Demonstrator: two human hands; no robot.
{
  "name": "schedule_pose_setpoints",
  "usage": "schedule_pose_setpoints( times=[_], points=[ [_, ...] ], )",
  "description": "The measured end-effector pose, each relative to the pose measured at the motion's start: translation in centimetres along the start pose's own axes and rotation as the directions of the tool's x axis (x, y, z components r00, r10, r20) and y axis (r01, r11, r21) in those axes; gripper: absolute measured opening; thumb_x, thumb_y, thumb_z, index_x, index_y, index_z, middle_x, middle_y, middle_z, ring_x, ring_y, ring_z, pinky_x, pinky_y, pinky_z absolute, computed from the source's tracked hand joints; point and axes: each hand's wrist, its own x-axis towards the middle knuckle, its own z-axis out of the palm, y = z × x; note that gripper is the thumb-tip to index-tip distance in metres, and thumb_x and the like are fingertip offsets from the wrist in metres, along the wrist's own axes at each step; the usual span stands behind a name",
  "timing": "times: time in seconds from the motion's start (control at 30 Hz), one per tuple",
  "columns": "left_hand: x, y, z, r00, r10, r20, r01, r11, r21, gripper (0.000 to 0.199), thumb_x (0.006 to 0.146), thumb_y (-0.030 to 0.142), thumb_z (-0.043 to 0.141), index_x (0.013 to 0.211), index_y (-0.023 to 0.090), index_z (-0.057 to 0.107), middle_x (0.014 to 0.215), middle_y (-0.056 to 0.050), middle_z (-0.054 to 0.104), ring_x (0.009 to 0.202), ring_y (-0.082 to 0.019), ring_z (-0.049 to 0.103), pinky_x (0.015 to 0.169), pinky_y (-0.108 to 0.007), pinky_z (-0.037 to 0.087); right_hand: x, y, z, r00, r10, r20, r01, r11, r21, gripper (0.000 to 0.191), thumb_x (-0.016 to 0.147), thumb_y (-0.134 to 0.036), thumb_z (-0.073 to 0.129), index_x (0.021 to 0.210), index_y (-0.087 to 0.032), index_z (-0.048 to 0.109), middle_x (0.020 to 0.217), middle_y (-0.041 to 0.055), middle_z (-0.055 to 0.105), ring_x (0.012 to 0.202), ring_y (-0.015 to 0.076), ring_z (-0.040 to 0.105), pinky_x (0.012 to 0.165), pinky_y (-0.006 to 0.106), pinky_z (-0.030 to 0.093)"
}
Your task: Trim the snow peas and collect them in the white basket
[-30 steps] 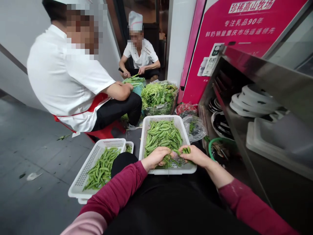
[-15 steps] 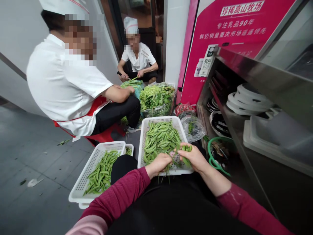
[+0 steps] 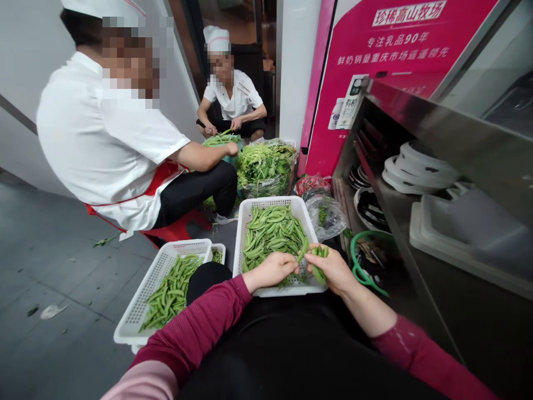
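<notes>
My right hand point(image 3: 333, 269) is closed around several green pea pods point(image 3: 318, 273), above the right front corner of a white perforated basket point(image 3: 240, 244). A single pea pod point(image 3: 303, 250) stands up between my two hands. The fingertips of my left hand point(image 3: 272, 270) pinch together at its lower end, close to my right fingertips. Many more pea pods point(image 3: 275, 229) lie heaped in this basket, in front of my body. A second white basket point(image 3: 137, 303) with pea pods point(image 3: 170, 291) stands lower, to the left of my knee.
Two co-workers in white sit ahead, one on a red stool point(image 3: 183, 229). Between them and my basket is a bag of leafy greens point(image 3: 266, 166). A metal shelf point(image 3: 400, 214) with stacked containers and a green-rimmed bin point(image 3: 353, 258) bound the right side.
My left hand has moved slightly up and right, towards my right hand. The pod between my hands now shows upright, and stringy bits below my left hand are no longer visible.
</notes>
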Motion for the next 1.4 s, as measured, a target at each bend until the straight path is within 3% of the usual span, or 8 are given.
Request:
schedule_pose_setpoints(
  times=[0.13, 0.27, 0.53, 0.7, 0.87, 1.1, 1.3, 1.4],
  points=[
    [-0.3, 0.1, -0.8, 0.997, -0.012, 0.080, -0.005, 0.978, 0.208, 0.030, 0.080, 0.027, 0.038, 0.065, 0.013, 0.060, 0.058, 0.001, 0.053, 0.051, -0.007, 0.041, 0.053, -0.018, 0.032, -0.1, -1.5, -1.3, 0.894, -0.437, 0.098, 0.403, 0.689, -0.602, 0.023, 0.079, -0.026, 0.048, 0.098, -0.019, 0.059, 0.100, 0.0085, 0.060, 0.079, 0.0177, 0.059, 0.069, 0.029, 0.045],
    [-0.4, 0.9, -1.2, 0.993, 0.111, 0.048, -0.121, 0.906, 0.405, 0.027, 0.079, 0.026, 0.040, 0.062, 0.014, 0.057, 0.054, 0.001, 0.049, 0.049, -0.008, 0.037, 0.052, -0.019, 0.030, 0.3, -3.2, -0.8, 0.774, -0.282, 0.566, 0.632, 0.299, -0.715, 0.016, 0.078, -0.016, 0.046, 0.080, -0.019, 0.062, 0.084, 0.0062, 0.060, 0.075, 0.0159, 0.057, 0.066, 0.027, 0.042],
    [-0.2, -0.1, 0.5, 0.897, 0.167, -0.410, -0.080, 0.972, 0.220, 0.031, 0.081, 0.026, 0.036, 0.056, 0.014, 0.048, 0.054, 0.002, 0.044, 0.053, -0.008, 0.039, 0.053, -0.020, 0.031, 1.2, -0.5, 1.4, 0.986, 0.142, 0.093, -0.130, 0.984, -0.123, 0.027, 0.061, -0.041, 0.065, 0.065, -0.017, 0.054, 0.049, -0.0032, 0.053, 0.042, 0.0107, 0.050, 0.043, 0.022, 0.038],
    [-1.4, -2.9, -0.7, 0.838, -0.039, -0.545, 0.065, 0.997, 0.028, 0.028, 0.077, 0.028, 0.038, 0.054, 0.015, 0.047, 0.052, 0.003, 0.042, 0.054, -0.009, 0.040, 0.054, -0.020, 0.031, 4.1, 1.4, -0.5, 0.980, 0.159, -0.124, -0.184, 0.955, -0.231, 0.034, 0.071, -0.049, 0.052, 0.072, -0.016, 0.056, 0.060, 0.0035, 0.061, 0.048, 0.0128, 0.055, 0.047, 0.023, 0.043],
    [-2.5, -4.7, -2.3, 0.698, -0.257, -0.668, 0.148, 0.965, -0.217, 0.024, 0.072, 0.028, 0.040, 0.054, 0.015, 0.049, 0.051, 0.004, 0.043, 0.053, -0.009, 0.041, 0.054, -0.020, 0.031, 5.5, 4.1, 2.3, 0.950, 0.300, 0.089, -0.057, 0.444, -0.894, 0.009, 0.064, -0.022, 0.063, 0.067, -0.014, 0.064, 0.078, 0.0135, 0.067, 0.078, 0.0251, 0.062, 0.067, 0.031, 0.045],
    [-2.7, -4.1, -1.3, 0.788, -0.269, -0.553, 0.125, 0.951, -0.284, 0.024, 0.071, 0.029, 0.041, 0.056, 0.015, 0.051, 0.043, 0.006, 0.035, 0.043, -0.007, 0.033, 0.046, -0.019, 0.027, 5.4, 6.3, 6.3, 0.909, 0.399, 0.122, 0.003, 0.287, -0.958, 0.022, 0.071, -0.010, 0.050, 0.085, -0.013, 0.066, 0.094, 0.0161, 0.065, 0.088, 0.0241, 0.061, 0.071, 0.032, 0.044],
    [0.2, -4.6, 0.4, 0.855, -0.250, -0.454, 0.156, 0.960, -0.233, 0.024, 0.075, 0.027, 0.038, 0.064, 0.014, 0.055, 0.045, 0.006, 0.038, 0.041, -0.007, 0.035, 0.045, -0.019, 0.029, 5.6, 1.3, 1.0, 0.938, 0.343, 0.050, -0.030, 0.225, -0.974, 0.021, 0.066, -0.027, 0.056, 0.082, -0.017, 0.066, 0.086, 0.0115, 0.066, 0.079, 0.0226, 0.061, 0.060, 0.026, 0.042],
    [3.0, -4.5, 2.5, 0.916, -0.198, -0.350, 0.172, 0.980, -0.104, 0.023, 0.077, 0.029, 0.039, 0.075, 0.014, 0.057, 0.056, 0.002, 0.050, 0.051, -0.009, 0.045, 0.053, -0.020, 0.036, 4.5, -1.2, -2.6, 0.990, 0.139, 0.033, -0.032, 0.440, -0.897, 0.020, 0.069, -0.032, 0.052, 0.076, -0.018, 0.064, 0.072, 0.0048, 0.065, 0.067, 0.0170, 0.058, 0.056, 0.023, 0.039]
  ],
)
